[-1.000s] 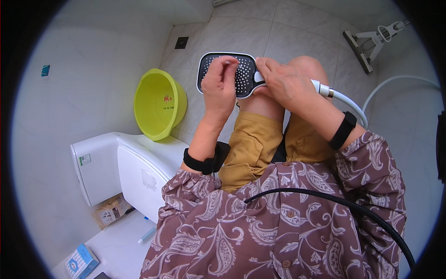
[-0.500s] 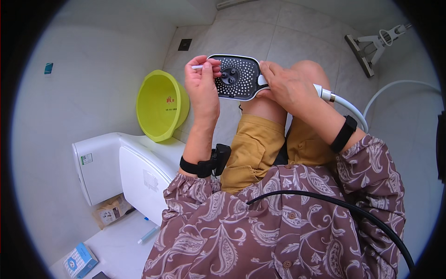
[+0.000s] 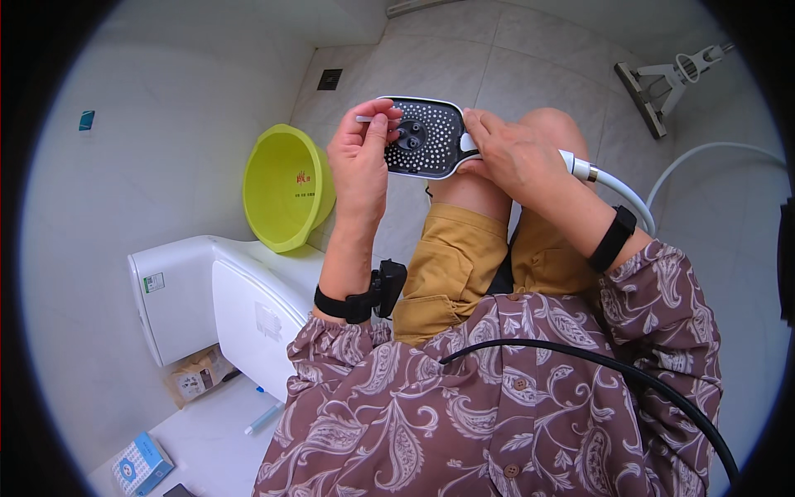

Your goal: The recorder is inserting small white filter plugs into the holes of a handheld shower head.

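Note:
A shower head [image 3: 440, 137] with a dark, rounded-rectangular face full of pale nozzles lies over my knees, its face turned up. My right hand [image 3: 515, 151] is closed round its white handle end, thumb side near the face. A white hose [image 3: 627, 195] runs from the handle to the right. Pinched between the fingers of my left hand [image 3: 359, 157] is a thin white stick [image 3: 363, 119], held at the left edge of the face. The stick's other end is hidden by my fingers, and whether it touches the nozzles I cannot tell.
A yellow-green basin [image 3: 281, 190] stands left, behind the white toilet [image 3: 248, 306] with its lid down. A blue-and-white box [image 3: 145, 464] and a slim tube [image 3: 263, 419] lie lower left. A squeegee-type mop [image 3: 654, 87] stands upper right. A floor drain [image 3: 330, 79] sits by the wall.
My left hand has shifted slightly left and down, its wrist moving left, with the white stick still pinched. The right hand and the shower head stay in place.

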Tool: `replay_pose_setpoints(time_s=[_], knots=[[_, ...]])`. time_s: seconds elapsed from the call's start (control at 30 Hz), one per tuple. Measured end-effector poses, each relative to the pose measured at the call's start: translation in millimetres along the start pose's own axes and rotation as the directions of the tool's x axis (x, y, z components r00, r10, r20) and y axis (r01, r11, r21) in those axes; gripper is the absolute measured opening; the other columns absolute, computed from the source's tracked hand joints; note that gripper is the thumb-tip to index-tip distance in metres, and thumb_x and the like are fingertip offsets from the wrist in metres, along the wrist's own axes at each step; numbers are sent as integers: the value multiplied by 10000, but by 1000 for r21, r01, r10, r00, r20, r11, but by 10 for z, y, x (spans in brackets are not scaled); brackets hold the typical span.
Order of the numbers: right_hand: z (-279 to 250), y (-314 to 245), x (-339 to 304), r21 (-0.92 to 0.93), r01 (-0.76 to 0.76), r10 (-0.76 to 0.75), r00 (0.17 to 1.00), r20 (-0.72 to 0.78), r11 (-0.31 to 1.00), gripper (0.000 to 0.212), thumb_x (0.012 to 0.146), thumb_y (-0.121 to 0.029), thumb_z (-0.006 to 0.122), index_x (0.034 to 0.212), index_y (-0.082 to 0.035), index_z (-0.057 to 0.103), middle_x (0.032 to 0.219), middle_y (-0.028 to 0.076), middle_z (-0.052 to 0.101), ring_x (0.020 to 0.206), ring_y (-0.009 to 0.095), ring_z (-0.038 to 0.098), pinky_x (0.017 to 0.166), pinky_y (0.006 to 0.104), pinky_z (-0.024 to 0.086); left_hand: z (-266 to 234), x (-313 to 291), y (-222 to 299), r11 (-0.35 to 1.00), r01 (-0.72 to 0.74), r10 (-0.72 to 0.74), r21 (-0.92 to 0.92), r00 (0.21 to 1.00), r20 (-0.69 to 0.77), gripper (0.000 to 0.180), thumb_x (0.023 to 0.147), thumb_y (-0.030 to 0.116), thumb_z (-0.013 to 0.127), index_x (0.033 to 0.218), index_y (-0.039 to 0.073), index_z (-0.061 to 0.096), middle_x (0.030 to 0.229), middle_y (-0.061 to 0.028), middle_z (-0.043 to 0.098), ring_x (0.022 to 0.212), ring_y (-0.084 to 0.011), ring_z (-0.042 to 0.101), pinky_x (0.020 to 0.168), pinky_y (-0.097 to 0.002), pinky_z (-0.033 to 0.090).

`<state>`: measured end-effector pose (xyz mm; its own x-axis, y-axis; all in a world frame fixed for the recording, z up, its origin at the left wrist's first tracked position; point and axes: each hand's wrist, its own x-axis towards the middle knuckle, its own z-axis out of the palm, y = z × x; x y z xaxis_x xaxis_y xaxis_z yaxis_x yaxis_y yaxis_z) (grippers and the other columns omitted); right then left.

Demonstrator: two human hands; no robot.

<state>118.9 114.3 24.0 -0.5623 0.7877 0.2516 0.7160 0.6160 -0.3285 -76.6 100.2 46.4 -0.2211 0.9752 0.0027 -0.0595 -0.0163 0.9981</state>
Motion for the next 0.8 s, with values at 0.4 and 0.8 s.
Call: replay_pose_setpoints(time_s=[0.4,0.8], knots=[[-39,-9,10,-9,-4,4,1000,28,1000,569,752,-321,651,1167,28,478,920,109,585,825,240,610,664,302,501,49,-9,-43,996,-63,62,61,998,21,162,917,43,490,1045,-37,550,939,-99,600,843,-140,597,734,-234,512],[-30,3,10,-52,20,-19,1000,21,998,585,767,-363,632,1166,34,474,927,105,583,831,224,609,666,283,502,80,10,-1,954,-162,175,251,984,-31,173,902,45,526,1037,-60,548,898,-109,633,800,-120,605,702,-213,495]])
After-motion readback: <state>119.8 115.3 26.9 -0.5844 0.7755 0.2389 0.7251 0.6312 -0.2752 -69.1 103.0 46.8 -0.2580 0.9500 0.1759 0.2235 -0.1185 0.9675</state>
